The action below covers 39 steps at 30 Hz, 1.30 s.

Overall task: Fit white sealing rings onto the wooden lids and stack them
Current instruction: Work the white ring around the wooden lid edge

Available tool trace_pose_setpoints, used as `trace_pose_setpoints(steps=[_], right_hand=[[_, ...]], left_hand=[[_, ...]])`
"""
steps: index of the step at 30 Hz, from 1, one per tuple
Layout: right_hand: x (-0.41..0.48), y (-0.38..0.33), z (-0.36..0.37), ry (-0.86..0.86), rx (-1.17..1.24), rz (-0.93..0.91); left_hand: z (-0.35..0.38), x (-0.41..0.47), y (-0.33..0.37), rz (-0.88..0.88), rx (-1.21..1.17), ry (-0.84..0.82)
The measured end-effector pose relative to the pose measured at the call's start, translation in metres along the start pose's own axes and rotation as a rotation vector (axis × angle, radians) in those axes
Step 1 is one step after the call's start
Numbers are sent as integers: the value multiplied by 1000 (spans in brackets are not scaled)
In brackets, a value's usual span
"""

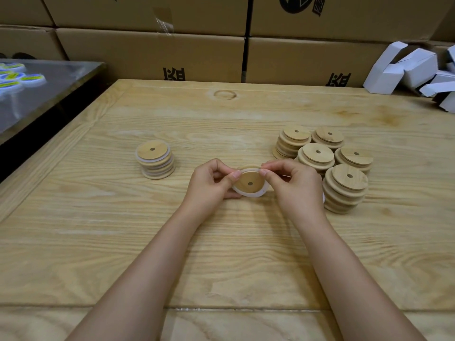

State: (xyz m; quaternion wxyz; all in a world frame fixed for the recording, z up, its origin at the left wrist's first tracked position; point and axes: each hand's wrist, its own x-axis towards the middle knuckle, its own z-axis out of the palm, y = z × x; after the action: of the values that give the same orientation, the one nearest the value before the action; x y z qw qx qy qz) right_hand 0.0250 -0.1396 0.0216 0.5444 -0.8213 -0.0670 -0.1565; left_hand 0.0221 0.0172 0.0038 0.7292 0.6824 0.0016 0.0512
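Both hands, left hand (213, 180) and right hand (293, 182), pinch white ring (248, 193) around wooden lid (249, 181); ringed stack (155, 159) at 9 o'clock, bare stacks (327, 163) at 3.

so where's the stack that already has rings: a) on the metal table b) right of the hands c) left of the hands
c: the ringed stack sits left of the left hand, white rings showing between its lids; the right stacks are bare wood.

Bare hands: left hand (212, 180), right hand (294, 184); bare forearms; short plain nails
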Motion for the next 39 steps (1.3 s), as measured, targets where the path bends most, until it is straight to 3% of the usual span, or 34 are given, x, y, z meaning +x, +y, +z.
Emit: trace_pose_setpoints(steps=[12,20,33,39], right_hand=[[1,2,-1,25,-39,19],[1,1,1,16,-48,21],[0,3,1,46,-140,17],[0,3,2,38,-162,36]], left_hand=[[-2,5,-2,-50,-34,40],[-5,4,-2,25,176,84],[-2,-4,-2,143,356,-41],[-3,-3,1,74,221,-59]])
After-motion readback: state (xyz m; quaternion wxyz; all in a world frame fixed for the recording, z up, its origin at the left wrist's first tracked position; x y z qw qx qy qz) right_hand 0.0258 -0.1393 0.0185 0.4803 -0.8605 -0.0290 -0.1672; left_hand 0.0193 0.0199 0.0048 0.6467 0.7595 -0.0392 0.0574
